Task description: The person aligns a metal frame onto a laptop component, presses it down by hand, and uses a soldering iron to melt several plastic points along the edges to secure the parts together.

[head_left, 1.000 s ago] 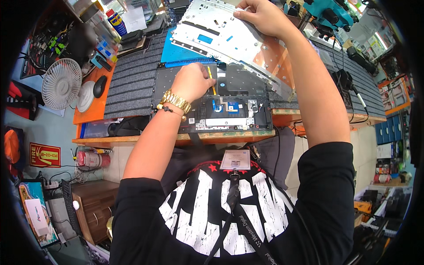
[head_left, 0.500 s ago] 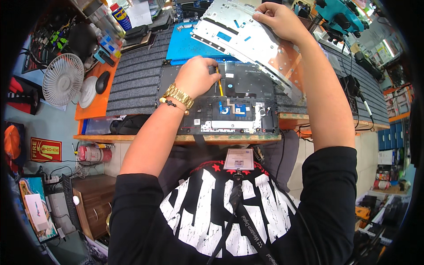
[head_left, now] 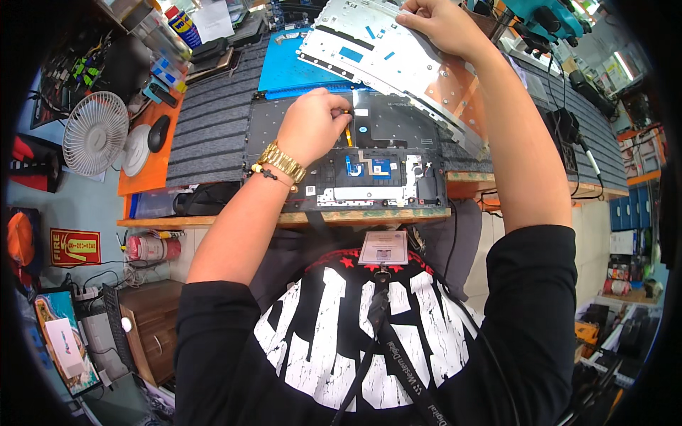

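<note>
An opened laptop keyboard housing lies face down at the bench's front, with a blue touchpad board and an orange ribbon cable in it. My left hand is closed at the top of that cable, thumb and finger together; its grip is partly hidden behind the fingers. My right hand grips the upper edge of a silver perforated metal plate, holding it tilted over the housing's back right part and a blue mat.
Left stand a white fan, a black mouse and a spray can on the orange worktop. Right are a teal microscope, cables and a black-and-white handled tool. Grey ribbed mats cover the bench.
The metal plate and my right hand have shifted rightward from a second ago. My left hand has moved slightly up, staying at the cable.
</note>
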Demonstrator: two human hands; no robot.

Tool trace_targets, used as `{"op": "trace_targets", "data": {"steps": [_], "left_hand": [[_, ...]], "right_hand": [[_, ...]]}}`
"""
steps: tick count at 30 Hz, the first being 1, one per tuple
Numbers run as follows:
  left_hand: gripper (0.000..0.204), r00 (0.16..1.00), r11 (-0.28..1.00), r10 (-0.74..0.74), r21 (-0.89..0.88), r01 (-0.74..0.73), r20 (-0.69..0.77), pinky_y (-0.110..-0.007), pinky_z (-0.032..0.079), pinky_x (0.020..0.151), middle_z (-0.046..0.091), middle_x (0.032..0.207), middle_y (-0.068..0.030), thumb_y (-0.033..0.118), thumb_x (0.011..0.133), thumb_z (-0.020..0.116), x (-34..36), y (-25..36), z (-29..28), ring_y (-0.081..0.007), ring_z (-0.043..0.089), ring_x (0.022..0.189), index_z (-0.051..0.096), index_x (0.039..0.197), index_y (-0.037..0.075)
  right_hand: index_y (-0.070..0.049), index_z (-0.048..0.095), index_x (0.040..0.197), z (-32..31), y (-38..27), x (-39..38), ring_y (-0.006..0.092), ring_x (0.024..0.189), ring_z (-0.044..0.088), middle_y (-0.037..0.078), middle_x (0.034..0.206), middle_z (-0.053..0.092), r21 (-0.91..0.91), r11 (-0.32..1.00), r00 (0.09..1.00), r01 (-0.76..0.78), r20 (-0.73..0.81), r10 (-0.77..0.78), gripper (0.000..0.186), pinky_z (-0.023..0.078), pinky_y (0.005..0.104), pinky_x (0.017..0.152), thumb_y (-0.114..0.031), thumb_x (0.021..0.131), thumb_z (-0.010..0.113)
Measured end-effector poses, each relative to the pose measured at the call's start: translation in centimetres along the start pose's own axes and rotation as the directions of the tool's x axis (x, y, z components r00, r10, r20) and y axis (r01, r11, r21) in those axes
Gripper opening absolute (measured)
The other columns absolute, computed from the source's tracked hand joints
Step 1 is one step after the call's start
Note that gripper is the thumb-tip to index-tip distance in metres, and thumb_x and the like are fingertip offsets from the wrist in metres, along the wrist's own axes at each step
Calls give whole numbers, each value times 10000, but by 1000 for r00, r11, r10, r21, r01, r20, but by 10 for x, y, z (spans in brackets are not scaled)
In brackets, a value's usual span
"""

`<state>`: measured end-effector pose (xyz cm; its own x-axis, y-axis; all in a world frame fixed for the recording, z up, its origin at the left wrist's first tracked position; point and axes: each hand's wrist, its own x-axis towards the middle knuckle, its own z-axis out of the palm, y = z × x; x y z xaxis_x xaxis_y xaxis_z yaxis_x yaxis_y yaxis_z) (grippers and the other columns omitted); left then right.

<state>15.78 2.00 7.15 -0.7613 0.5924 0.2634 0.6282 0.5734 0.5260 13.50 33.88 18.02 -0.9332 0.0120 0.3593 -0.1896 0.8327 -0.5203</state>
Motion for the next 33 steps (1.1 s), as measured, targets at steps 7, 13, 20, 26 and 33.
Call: {"op": "trace_targets", "data": {"steps": [7, 13, 20, 26, 33], "left_hand": [[205, 983, 945, -161, -273, 181, 94, -339, 631, 855, 857, 1090, -106, 161, 1035, 829, -7, 10, -7, -171, 797, 938, 840, 1185, 22], [284, 972, 857, -165, -462, 226, 168, -312, 625, 912, 849, 1182, -87, 111, 1098, 749, -9, 8, -6, -140, 785, 1000, 769, 1332, -49], [299, 963, 799, -97, -557, 226, 251, -303, 611, 969, 840, 1198, -108, 61, 1113, 711, -16, 6, -8, -141, 775, 1051, 737, 1377, -76], [282, 993, 880, -7, -471, 64, 122, -315, 625, 947, 849, 1185, -106, 57, 1091, 753, -40, 25, -15, -138, 779, 1059, 774, 1345, -63], [223, 970, 913, 237, -329, -242, -58, -369, 646, 871, 847, 1132, -145, 52, 1001, 818, -56, 34, -12, -287, 820, 981, 852, 1220, 26]], "right_hand": [[-12, 839, 1151, 4, -2, 3, 303, 943, 783, 206, 1015, 828, -15, 1000, 1000, -8, 14, 8, 402, 611, 433, 870, -377, 985, 844], [0, 839, 1134, 9, 0, 7, 321, 960, 796, 222, 1032, 833, -39, 999, 1000, 6, 14, -6, 404, 615, 447, 880, -374, 981, 839], [7, 836, 1125, 8, 5, 12, 332, 997, 799, 237, 1053, 832, -43, 999, 1000, 14, 15, -13, 401, 615, 447, 918, -369, 984, 836], [-8, 837, 1136, 9, 0, 15, 315, 1011, 793, 222, 1062, 833, -22, 1000, 999, 0, 48, 1, 398, 612, 438, 934, -374, 980, 845], [-30, 837, 1167, 40, -17, 19, 311, 1034, 793, 216, 1078, 835, 61, 993, 968, 105, 220, -116, 376, 605, 437, 957, -364, 994, 832]]}}
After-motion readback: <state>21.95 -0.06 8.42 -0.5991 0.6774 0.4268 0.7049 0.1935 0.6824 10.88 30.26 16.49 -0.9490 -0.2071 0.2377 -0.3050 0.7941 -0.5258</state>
